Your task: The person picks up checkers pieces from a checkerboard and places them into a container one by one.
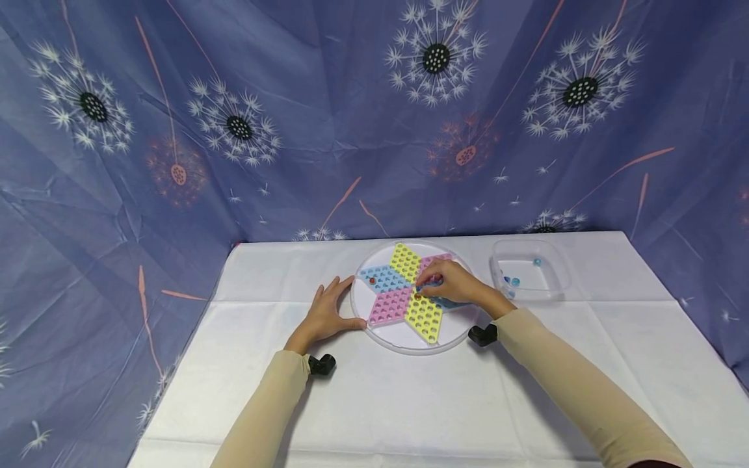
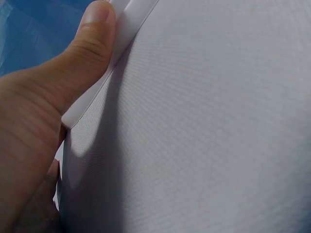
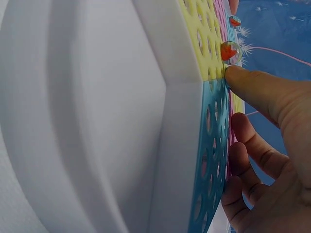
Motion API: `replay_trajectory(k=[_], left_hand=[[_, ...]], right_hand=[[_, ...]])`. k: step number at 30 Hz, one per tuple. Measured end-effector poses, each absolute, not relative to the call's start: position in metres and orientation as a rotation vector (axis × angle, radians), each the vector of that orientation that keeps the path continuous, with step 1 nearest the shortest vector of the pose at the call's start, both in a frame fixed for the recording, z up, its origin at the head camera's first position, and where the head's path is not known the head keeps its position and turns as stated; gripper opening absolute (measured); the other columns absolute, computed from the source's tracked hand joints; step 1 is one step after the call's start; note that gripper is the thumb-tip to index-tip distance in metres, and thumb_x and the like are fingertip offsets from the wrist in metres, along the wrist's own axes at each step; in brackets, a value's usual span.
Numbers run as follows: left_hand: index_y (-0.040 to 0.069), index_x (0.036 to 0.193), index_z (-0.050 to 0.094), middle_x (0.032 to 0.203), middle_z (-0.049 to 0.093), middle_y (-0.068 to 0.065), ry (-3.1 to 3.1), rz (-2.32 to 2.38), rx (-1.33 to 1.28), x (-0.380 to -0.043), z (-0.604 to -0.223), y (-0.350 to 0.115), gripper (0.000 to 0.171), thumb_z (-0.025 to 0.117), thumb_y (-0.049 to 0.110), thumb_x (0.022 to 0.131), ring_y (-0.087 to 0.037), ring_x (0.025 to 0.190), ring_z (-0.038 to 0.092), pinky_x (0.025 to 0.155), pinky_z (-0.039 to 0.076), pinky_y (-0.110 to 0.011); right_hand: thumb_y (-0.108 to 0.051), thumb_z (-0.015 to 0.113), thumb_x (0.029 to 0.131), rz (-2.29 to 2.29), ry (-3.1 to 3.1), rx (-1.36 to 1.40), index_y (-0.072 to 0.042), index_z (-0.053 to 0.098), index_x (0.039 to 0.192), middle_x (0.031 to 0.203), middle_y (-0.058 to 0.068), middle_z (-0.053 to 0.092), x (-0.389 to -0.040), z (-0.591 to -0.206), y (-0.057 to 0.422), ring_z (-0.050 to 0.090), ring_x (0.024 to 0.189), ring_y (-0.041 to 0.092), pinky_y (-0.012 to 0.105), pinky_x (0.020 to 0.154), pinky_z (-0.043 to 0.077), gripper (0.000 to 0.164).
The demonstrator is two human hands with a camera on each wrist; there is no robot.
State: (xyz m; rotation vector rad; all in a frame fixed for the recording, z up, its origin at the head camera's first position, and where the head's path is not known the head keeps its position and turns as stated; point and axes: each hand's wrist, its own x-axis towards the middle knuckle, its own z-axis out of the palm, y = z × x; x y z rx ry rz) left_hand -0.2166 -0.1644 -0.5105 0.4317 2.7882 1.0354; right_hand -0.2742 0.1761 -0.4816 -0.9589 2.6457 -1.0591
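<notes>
A round white board [image 1: 386, 342] bears a six-pointed star of pink, yellow and blue sections full of holes. My left hand [image 1: 329, 314] rests at the board's left rim, fingers spread, thumb [image 2: 92, 43] along the rim. Over the star's centre, my right hand [image 1: 453, 283] is bent with its fingertips low to the holes. A clear marble with red inside [image 3: 231, 52] sits on the yellow section, right beside the right thumb [image 3: 252, 87]. Another red marble [image 1: 372, 281] lies in the left blue section. I cannot tell whether the right fingertips hold anything.
A clear plastic box [image 1: 558, 279] with several blue marbles [image 1: 515, 282] stands right of the board on the white cloth [image 1: 433, 403]. A blue curtain [image 1: 339, 130] with a dandelion print hangs behind and beside the table.
</notes>
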Motion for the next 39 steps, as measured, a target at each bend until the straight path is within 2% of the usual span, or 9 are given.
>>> replay_trajectory(k=[18, 30, 39], left_hand=[[0.019, 0.162, 0.034, 0.168, 0.027, -0.015, 2.777, 1.061, 0.41, -0.213, -0.512, -0.163, 0.114, 0.094, 0.046, 0.069, -0.033, 0.157, 0.013, 0.128, -0.002, -0.053], [0.019, 0.162, 0.034, 0.167, 0.026, -0.017, 2.781, 1.049, 0.411, -0.212, -0.51, -0.162, 0.114, 0.095, 0.046, 0.069, -0.035, 0.157, 0.013, 0.128, -0.001, -0.053], [0.017, 0.161, 0.036, 0.166, 0.029, -0.017, 2.79, 1.063, 0.434, -0.212, -0.51, -0.163, 0.113, 0.095, 0.045, 0.069, -0.034, 0.157, 0.015, 0.128, -0.002, -0.053]], right_hand=[[-0.016, 0.081, 0.09, -0.929, 2.639, -0.933, -0.013, 0.082, 0.101, 0.099, -0.002, 0.068, -0.274, -0.47, 0.173, 0.058, 0.092, 0.02, 0.038, 0.085, 0.052, 0.012], [-0.012, 0.079, 0.091, -0.803, 2.605, -1.023, -0.01, 0.079, 0.102, 0.093, -0.003, 0.065, -0.28, -0.459, 0.176, 0.055, 0.082, 0.016, 0.025, 0.072, 0.047, 0.011], [-0.012, 0.076, 0.093, -0.799, 2.61, -1.056, -0.011, 0.077, 0.102, 0.095, -0.001, 0.065, -0.279, -0.431, 0.175, 0.06, 0.085, 0.017, 0.032, 0.076, 0.054, 0.01]])
